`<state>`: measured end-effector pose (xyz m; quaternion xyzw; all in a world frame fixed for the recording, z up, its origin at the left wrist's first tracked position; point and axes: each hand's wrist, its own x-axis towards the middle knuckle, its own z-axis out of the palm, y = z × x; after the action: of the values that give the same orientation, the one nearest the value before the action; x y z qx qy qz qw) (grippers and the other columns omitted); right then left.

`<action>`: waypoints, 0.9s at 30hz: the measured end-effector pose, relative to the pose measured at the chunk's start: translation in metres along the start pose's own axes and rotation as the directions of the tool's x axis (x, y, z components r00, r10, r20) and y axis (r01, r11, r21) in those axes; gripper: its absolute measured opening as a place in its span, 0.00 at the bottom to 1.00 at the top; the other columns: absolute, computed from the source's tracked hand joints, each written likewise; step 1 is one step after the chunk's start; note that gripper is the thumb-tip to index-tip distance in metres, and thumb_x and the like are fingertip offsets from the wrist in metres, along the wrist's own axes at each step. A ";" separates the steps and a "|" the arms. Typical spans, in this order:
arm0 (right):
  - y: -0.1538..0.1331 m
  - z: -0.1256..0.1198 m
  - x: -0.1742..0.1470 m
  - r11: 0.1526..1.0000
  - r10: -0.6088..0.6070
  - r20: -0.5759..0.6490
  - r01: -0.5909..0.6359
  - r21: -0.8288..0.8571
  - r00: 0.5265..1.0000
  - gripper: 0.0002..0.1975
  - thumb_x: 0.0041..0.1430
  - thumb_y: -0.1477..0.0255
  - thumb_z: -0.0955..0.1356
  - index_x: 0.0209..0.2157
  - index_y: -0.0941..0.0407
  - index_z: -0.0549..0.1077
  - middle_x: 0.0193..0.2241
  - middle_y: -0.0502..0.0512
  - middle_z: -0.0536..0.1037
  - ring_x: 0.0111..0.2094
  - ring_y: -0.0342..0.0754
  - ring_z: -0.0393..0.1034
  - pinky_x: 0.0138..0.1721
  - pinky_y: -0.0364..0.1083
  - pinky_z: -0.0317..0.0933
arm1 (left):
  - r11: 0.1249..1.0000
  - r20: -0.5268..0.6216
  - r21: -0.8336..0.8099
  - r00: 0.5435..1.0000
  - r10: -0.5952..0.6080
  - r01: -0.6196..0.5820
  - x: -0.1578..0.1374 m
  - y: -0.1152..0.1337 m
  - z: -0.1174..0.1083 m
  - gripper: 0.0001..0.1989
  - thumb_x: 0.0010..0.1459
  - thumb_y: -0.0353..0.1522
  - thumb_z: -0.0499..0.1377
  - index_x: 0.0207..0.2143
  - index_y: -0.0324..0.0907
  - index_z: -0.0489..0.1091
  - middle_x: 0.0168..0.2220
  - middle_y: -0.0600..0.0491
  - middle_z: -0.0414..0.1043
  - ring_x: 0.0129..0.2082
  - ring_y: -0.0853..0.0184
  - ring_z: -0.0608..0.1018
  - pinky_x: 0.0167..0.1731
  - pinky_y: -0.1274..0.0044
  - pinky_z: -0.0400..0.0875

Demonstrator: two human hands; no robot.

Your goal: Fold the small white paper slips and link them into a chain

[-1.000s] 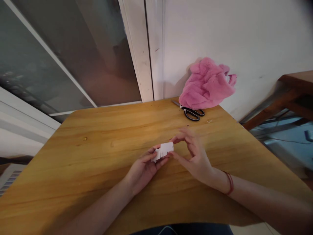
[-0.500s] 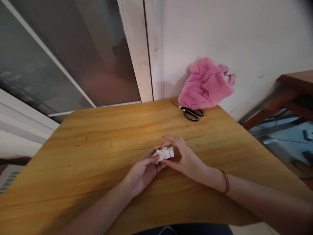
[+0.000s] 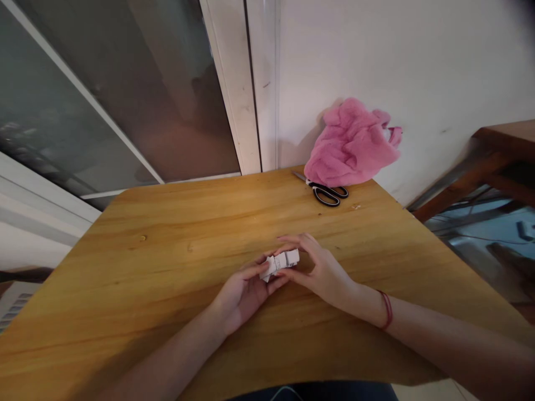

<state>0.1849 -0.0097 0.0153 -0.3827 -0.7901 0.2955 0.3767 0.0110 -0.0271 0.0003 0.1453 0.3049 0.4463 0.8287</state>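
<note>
While the left hand (image 3: 243, 294) grips the white papers (image 3: 282, 262), seemingly for steadiness, the right hand (image 3: 324, 277) clasps their edges, nearside of the scissors (image 3: 316, 196).

No text seems legible, even on white slips (image 3: 282, 262).

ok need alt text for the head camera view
A left hand holds small white pieces over a wooden table, the right hand curved around their far end. Beyond are black-handled scissors next to a bunched pink cloth.

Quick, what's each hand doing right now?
Left hand: closed, holding small white pieces.
Right hand: curved around them; whether it's gripping cannot be told.
</note>
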 end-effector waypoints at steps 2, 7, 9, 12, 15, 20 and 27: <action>0.001 -0.002 0.001 1.000 -0.004 -0.029 0.004 -0.006 1.000 0.20 0.55 0.69 0.68 0.49 0.50 0.63 0.42 0.53 0.72 0.47 0.50 0.65 0.47 0.52 0.61 | 1.000 -0.001 -0.007 1.000 0.017 -0.017 0.001 0.002 -0.001 0.11 0.55 0.22 0.54 0.40 0.35 0.72 0.43 0.47 0.73 0.43 0.64 0.74 0.51 0.68 0.65; 0.000 -0.008 0.003 1.000 -0.012 -0.060 0.013 0.016 0.998 0.14 0.55 0.69 0.68 0.44 0.50 0.67 0.43 0.52 0.72 0.48 0.49 0.65 0.49 0.50 0.60 | 0.999 -0.016 -0.019 0.999 0.042 -0.042 0.000 0.006 -0.003 0.13 0.55 0.23 0.54 0.42 0.35 0.72 0.43 0.46 0.74 0.39 0.66 0.76 0.48 0.71 0.69; -0.001 -0.009 0.003 0.999 -0.014 -0.068 0.016 0.032 0.998 0.12 0.55 0.70 0.68 0.42 0.51 0.67 0.43 0.52 0.72 0.47 0.49 0.65 0.48 0.50 0.61 | 0.999 -0.024 -0.014 0.999 0.049 -0.050 0.000 0.007 -0.003 0.12 0.55 0.23 0.54 0.41 0.34 0.72 0.42 0.46 0.74 0.39 0.65 0.76 0.47 0.73 0.69; -0.001 -0.008 0.002 0.999 0.006 -0.097 -0.001 0.049 0.995 0.12 0.55 0.70 0.68 0.42 0.51 0.68 0.41 0.53 0.73 0.45 0.50 0.67 0.46 0.51 0.62 | 0.998 -0.053 -0.007 0.997 0.057 -0.058 0.000 0.008 -0.003 0.11 0.55 0.23 0.55 0.40 0.34 0.72 0.40 0.46 0.75 0.38 0.65 0.77 0.46 0.74 0.70; 0.001 -0.007 0.001 0.996 0.026 -0.186 -0.010 0.084 0.982 0.11 0.55 0.70 0.68 0.41 0.52 0.68 0.40 0.53 0.73 0.44 0.50 0.67 0.45 0.50 0.63 | 0.998 -0.078 0.006 0.995 0.063 -0.063 0.001 0.008 -0.004 0.11 0.55 0.22 0.54 0.41 0.34 0.71 0.38 0.46 0.75 0.38 0.66 0.77 0.47 0.74 0.69; -0.001 -0.006 0.000 0.989 0.034 -0.277 0.008 0.147 0.960 0.12 0.54 0.70 0.69 0.41 0.53 0.67 0.40 0.53 0.72 0.44 0.49 0.68 0.45 0.49 0.64 | 0.998 0.008 0.048 0.999 0.040 -0.040 -0.001 0.005 0.000 0.11 0.56 0.22 0.53 0.42 0.35 0.69 0.38 0.45 0.75 0.38 0.66 0.77 0.46 0.74 0.69; -0.003 -0.002 -0.001 0.989 0.044 -0.067 -0.034 0.144 0.997 0.21 0.51 0.69 0.71 0.47 0.51 0.63 0.39 0.53 0.76 0.45 0.50 0.69 0.49 0.52 0.61 | 0.998 0.034 -0.049 0.999 -0.039 0.041 -0.002 0.001 0.006 0.14 0.62 0.30 0.47 0.40 0.33 0.71 0.36 0.46 0.75 0.35 0.66 0.77 0.43 0.70 0.71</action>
<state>0.1856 -0.0114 0.0179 -0.3803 -0.7455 0.3450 0.4249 0.0135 -0.0286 0.0062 0.1260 0.2828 0.4346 0.8457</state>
